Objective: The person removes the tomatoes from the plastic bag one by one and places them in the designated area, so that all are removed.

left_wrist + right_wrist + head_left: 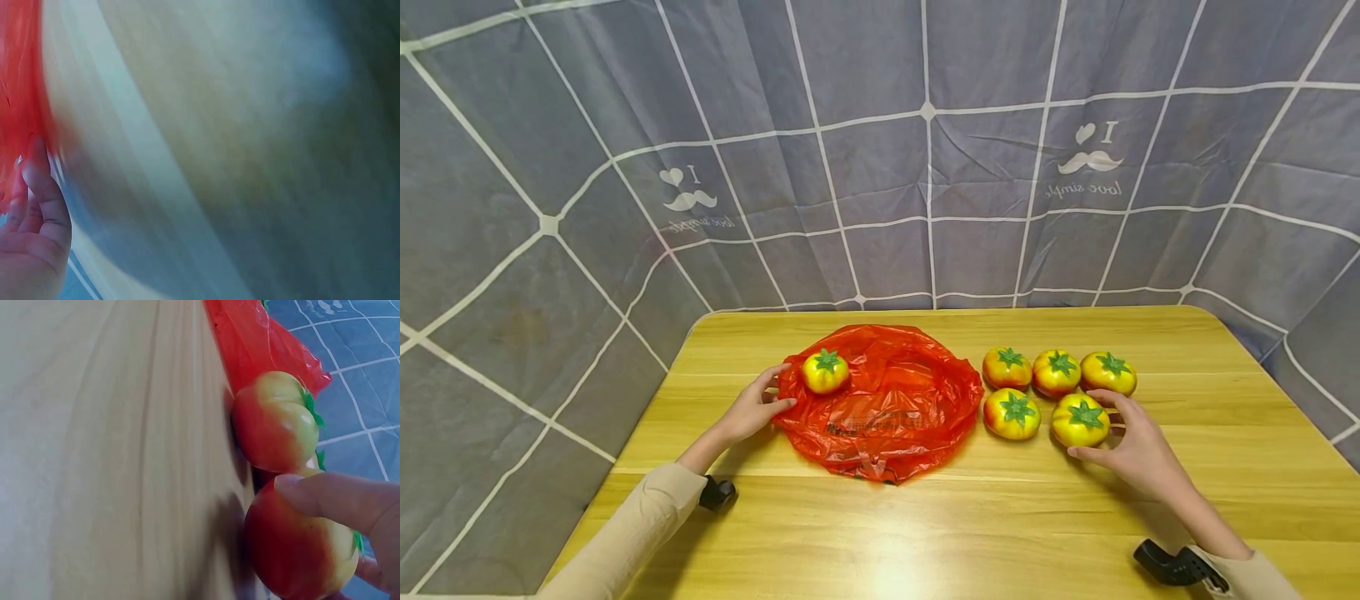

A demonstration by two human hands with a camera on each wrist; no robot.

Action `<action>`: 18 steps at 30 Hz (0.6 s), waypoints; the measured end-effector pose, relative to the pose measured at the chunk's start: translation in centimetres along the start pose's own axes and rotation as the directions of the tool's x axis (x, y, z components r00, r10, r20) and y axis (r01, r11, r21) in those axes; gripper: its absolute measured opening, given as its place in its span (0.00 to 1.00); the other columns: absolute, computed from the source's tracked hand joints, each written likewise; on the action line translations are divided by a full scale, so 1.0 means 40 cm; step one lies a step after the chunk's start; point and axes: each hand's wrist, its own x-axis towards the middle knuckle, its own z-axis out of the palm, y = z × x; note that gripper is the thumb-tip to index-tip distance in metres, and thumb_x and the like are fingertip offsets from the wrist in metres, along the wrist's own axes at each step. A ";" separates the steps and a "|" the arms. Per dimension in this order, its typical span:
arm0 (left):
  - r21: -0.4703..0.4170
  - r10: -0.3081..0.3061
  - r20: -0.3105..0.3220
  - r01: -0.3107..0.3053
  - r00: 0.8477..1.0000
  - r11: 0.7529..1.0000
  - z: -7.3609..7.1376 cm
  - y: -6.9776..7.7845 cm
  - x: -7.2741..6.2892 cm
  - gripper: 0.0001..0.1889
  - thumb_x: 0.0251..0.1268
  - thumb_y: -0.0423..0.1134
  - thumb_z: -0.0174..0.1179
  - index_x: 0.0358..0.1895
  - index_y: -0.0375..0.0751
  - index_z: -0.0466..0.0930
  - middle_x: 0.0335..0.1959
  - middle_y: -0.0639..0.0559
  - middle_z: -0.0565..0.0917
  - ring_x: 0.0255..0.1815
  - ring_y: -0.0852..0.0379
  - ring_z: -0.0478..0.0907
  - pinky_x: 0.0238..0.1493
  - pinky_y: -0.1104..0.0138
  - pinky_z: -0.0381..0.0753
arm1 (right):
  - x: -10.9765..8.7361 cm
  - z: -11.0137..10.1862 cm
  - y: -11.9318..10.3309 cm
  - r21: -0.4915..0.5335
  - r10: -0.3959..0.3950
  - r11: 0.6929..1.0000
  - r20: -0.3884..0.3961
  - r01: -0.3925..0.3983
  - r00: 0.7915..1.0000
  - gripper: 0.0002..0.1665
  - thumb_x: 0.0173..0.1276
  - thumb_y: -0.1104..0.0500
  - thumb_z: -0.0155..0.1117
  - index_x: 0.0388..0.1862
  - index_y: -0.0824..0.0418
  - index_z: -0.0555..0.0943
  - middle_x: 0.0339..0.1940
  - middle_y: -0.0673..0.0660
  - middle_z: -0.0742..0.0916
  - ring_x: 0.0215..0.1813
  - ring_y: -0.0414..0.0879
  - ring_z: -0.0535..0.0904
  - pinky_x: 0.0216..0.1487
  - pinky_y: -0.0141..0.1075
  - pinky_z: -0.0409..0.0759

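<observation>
A red plastic bag is spread open on the table, with one yellow-red tomato at its left inside. My left hand touches the bag's left edge, thumb and forefinger apart; in the left wrist view its fingers meet the red plastic. To the right, my right hand holds the front right tomato between thumb and fingers. The right wrist view shows the thumb laid on this tomato; some fingers are hidden behind it. Another tomato sits just left of it.
Three more tomatoes stand in a row behind, including the middle one and the right one. They sit close together, near the bag's right edge. A grey checked curtain hangs behind the wooden table.
</observation>
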 end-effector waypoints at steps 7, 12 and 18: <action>-0.002 -0.005 0.003 0.005 1.000 1.000 0.001 -0.002 0.000 0.32 0.67 0.34 0.56 0.71 0.32 0.55 0.59 0.27 0.71 0.52 0.35 0.77 0.50 0.56 0.81 | -0.004 0.008 0.002 0.008 0.058 0.998 0.008 -0.058 0.998 0.48 0.40 0.56 0.83 0.59 0.70 0.70 0.52 0.69 0.77 0.48 0.61 0.77 0.40 0.23 0.71; 0.002 -0.006 0.002 0.006 1.000 1.000 0.001 -0.004 0.000 0.32 0.68 0.34 0.56 0.71 0.32 0.55 0.60 0.27 0.70 0.54 0.34 0.76 0.51 0.54 0.80 | -0.002 0.012 0.003 0.015 0.093 0.996 0.005 -0.093 0.996 0.48 0.43 0.55 0.82 0.60 0.70 0.69 0.52 0.71 0.78 0.46 0.60 0.79 0.39 0.25 0.73; -0.010 -0.004 -0.006 0.004 1.000 1.000 0.004 -0.004 0.003 0.32 0.67 0.34 0.57 0.71 0.32 0.56 0.59 0.27 0.71 0.51 0.36 0.78 0.41 0.65 0.81 | -0.002 0.007 -0.001 0.027 0.140 0.990 0.046 -0.141 0.989 0.49 0.45 0.52 0.81 0.61 0.70 0.68 0.54 0.72 0.78 0.43 0.56 0.79 0.36 0.26 0.75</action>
